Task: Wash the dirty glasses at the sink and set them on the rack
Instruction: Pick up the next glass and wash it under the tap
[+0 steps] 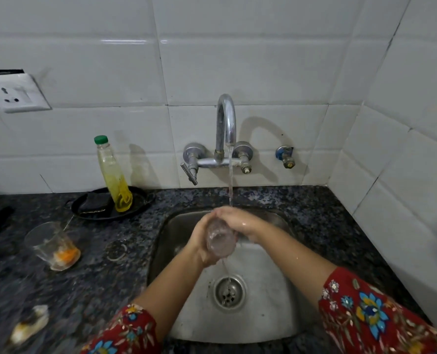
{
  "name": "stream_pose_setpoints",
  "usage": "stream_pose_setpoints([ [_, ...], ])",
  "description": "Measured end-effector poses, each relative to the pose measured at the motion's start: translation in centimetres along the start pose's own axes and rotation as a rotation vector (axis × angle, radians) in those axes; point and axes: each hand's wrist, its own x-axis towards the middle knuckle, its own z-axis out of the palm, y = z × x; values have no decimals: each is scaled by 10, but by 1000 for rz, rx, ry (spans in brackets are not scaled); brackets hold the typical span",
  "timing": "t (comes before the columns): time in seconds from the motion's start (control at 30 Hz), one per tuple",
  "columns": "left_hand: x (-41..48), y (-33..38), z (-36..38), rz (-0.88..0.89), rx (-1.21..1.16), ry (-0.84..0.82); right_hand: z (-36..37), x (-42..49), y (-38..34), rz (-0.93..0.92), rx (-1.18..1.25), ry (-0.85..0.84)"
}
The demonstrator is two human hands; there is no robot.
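Over the steel sink (266,315) I hold a clear glass (220,240) tilted with its base toward me, under the water running from the tap (226,121). My left hand (202,241) wraps around the glass from the left and below. My right hand (240,222) covers its far end from the top right, with fingers over the rim. Water drips from the glass toward the drain (229,292). A second dirty glass (52,245) with orange residue stands on the dark counter at the left. No rack is in view.
A dish-soap bottle (114,175) with a green cap stands on a black plate (84,212) with a dark scrubber (94,204). A wall socket (15,94) is at the left. A blurred pale object (29,325) lies near the counter's front left. Tiled walls close the back and right.
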Motion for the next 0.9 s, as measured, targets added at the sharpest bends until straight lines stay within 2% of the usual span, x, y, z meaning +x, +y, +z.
stream_pose_setpoints([
  [0.07,1,-7,1,-72,-301,90,7,-2,8,46,96,-19],
  [0.13,1,-8,8,-65,-431,150,9,2,9,47,191,48],
  [0.17,2,-5,11,-44,-462,178,10,4,10,-15,171,114],
  [0.2,2,-2,16,-27,-458,202,12,6,13,-118,93,196],
  [0.27,3,7,27,-25,-487,219,13,2,27,-393,-219,350],
  [0.33,4,18,29,-86,-475,214,8,-6,48,-633,-557,381],
  [0.4,6,25,27,-108,-431,211,0,-12,67,-750,-793,337],
  [0.5,14,25,26,-95,-455,206,-8,-9,72,-838,-959,368],
  [0.57,14,23,28,-72,-452,203,-11,-4,64,-837,-988,416],
  [0.73,9,23,37,-65,-392,229,-1,-6,47,-584,-677,456],
  [0.83,24,22,32,48,-291,274,1,-6,24,-432,-820,551],
  [0.9,49,21,22,145,-137,354,-4,-5,7,-341,-985,606],
])
